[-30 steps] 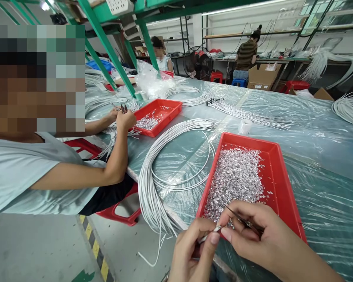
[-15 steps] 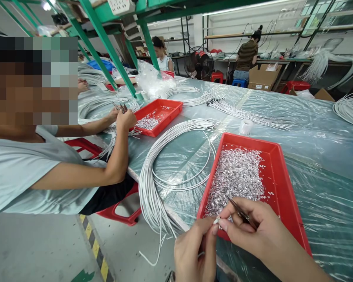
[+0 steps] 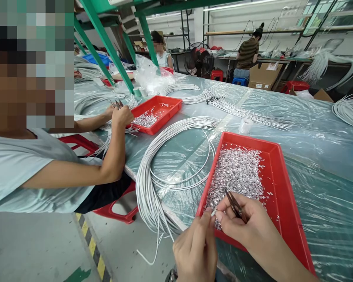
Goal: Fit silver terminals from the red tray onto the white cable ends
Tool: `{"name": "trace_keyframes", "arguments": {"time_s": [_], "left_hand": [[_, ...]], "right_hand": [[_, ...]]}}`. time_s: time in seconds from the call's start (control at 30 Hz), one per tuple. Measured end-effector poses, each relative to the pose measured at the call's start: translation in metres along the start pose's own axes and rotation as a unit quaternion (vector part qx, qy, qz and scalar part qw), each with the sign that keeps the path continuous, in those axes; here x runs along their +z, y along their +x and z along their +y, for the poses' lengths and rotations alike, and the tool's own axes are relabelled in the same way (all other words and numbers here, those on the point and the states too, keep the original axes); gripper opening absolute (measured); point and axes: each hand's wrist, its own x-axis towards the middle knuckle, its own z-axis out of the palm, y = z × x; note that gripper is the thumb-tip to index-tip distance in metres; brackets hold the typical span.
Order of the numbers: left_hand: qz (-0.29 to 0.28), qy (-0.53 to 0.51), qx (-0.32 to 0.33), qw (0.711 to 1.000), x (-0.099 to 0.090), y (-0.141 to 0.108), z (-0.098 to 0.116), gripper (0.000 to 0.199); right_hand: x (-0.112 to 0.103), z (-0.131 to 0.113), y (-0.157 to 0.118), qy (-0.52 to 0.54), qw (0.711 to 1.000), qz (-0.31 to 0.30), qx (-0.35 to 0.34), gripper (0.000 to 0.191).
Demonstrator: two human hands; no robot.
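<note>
My left hand is closed, its thumb and forefinger pinching a white cable end over the near left rim of a red tray. My right hand has its thumb and forefinger at the same cable tip. Tucked in its curled fingers is a pair of dark pointed tweezers, tips apart and pointing up over the tray. Small shiny metal pieces cover much of the tray floor. Whether a piece sits on the cable tip is too small to tell.
Coiled white cables lie left of the tray, partly over the table edge. Behind it stands a white roll. At left a co-worker sits by another red tray. More cable bundles lie farther back.
Both hands have shifted slightly up and left. The tweezers in my right hand have turned more upright and their tips show farther apart.
</note>
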Motion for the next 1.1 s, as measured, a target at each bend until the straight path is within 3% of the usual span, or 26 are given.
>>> {"name": "trace_keyframes", "arguments": {"time_s": [0.27,0.43,0.6,0.8,1.1], "left_hand": [[-0.079,-0.153,-0.105,0.980,-0.005,0.009,0.003,0.017],[-0.113,-0.242,-0.221,0.938,-0.008,0.008,0.002,0.027],[-0.140,-0.270,-0.292,0.907,-0.011,0.007,0.002,0.035],[-0.166,-0.321,-0.342,0.867,-0.013,0.012,0.003,0.046],[-0.186,-0.452,-0.388,0.781,-0.016,0.022,0.005,0.046]], "right_hand": [[-0.001,-0.005,0.002,0.000,1.000,-0.003,0.005,0.015],[-0.001,-0.006,0.003,-0.010,1.000,-0.008,0.006,0.013],[-0.001,-0.009,0.001,-0.015,1.000,-0.002,0.014,0.011],[0.000,-0.011,0.001,-0.005,1.000,-0.003,0.030,0.013],[0.000,-0.010,0.001,0.016,0.999,-0.014,0.029,0.011]]}}
